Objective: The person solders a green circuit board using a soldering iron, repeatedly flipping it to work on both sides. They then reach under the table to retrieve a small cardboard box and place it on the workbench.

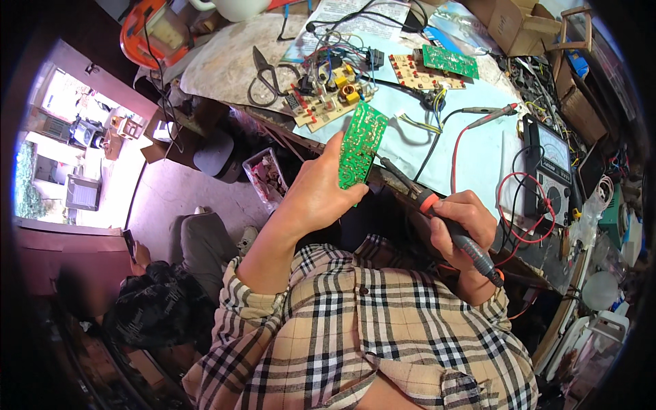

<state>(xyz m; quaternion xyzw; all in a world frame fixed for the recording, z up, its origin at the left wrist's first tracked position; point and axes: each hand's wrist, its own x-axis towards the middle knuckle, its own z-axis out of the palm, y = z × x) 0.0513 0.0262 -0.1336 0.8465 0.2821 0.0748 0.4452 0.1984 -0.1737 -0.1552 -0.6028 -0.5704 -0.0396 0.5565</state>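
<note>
Head view: pinches a green circuit board (pixel 360 147), tilted at the near edge of the bench (pixel 217 74), between the fingers (pixel 347 197) of the left hand (pixel 314 186), and curls the right hand (pixel 473 216) around a soldering iron (pixel 466 244) with its tip close beside the board.

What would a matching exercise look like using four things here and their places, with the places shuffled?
1. Nearer green circuit board
2. Soldering iron
3. Scissors
4. Dial meter

A. Right part of the table
B. In the right hand
C. Left part of the table
D. In the left hand

Pairs: 1-D, 2-B, 3-C, 4-A
</note>
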